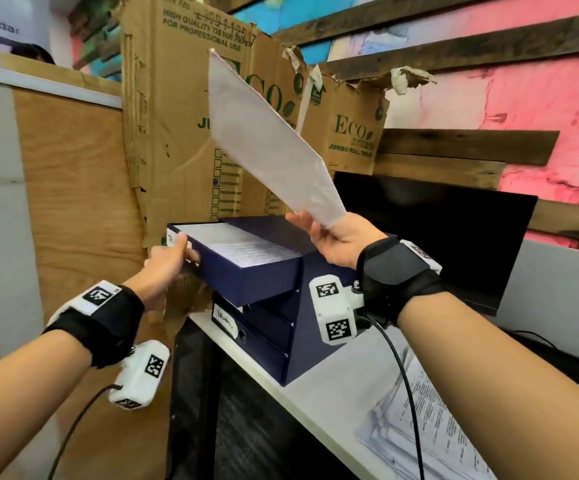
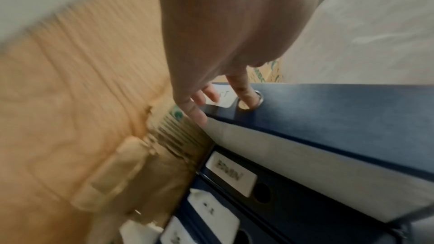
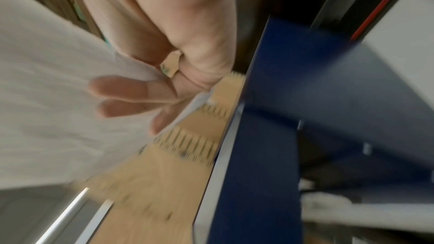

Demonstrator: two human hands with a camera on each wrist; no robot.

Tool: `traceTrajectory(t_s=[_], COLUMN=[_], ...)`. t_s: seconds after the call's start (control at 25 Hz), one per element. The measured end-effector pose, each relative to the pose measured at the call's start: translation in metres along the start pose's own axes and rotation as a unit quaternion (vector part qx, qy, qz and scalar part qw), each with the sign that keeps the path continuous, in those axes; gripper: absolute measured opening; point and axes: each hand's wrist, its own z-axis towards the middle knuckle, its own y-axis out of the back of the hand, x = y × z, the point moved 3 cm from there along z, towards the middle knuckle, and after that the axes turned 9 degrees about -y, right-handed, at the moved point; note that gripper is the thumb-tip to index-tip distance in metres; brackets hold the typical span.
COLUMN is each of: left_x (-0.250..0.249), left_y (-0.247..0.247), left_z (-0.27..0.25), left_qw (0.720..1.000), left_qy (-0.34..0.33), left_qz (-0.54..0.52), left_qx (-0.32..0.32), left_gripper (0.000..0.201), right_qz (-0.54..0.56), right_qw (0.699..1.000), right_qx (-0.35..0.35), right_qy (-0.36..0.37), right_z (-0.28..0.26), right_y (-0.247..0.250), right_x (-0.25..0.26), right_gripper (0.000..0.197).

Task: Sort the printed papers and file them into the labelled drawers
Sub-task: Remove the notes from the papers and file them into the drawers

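A dark blue drawer unit (image 1: 315, 327) stands on the white desk (image 1: 329, 396). Its top drawer (image 1: 256, 277) is pulled out and holds a stack of printed papers (image 1: 246, 245). My left hand (image 1: 184, 249) grips the drawer's labelled front. In the left wrist view one finger (image 2: 244, 96) is hooked into the ringed pull hole of the top drawer (image 2: 328, 110). Lower drawers (image 2: 231, 173) with white labels stay pushed in. My right hand (image 1: 315, 226) pinches the bottom corner of a white sheet (image 1: 267, 143), raised and tilted above the open drawer. The right wrist view shows the fingers (image 3: 122, 86) lying on the sheet (image 3: 47, 81).
Loose printed papers (image 1: 419, 420) lie on the desk at the front right. A black monitor (image 1: 437, 230) stands behind the unit. Tall cardboard boxes (image 1: 177, 116) lean close behind and left of it. A wooden panel (image 1: 73, 202) closes the left side. Wrist cables hang down.
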Motion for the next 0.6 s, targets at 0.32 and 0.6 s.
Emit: traceTrajectory(t_s=[0.32, 0.6], left_x=[-0.058, -0.093], left_y=[0.077, 0.110], left_z=[-0.068, -0.069], left_qw=[0.984, 0.983], left_qy=[-0.161, -0.125], left_qz=[0.060, -0.130], left_qx=[-0.035, -0.019], left_gripper=[0.075, 0.082], right_qz=[-0.088, -0.052], right_qw=[0.988, 0.989], right_qx=[0.067, 0.058], right_qy=[-0.111, -0.123], right_z=[0.001, 0.010], right_y=[-0.079, -0.091], right_x=[-0.063, -0.073], right_gripper=[0.025, 0.036])
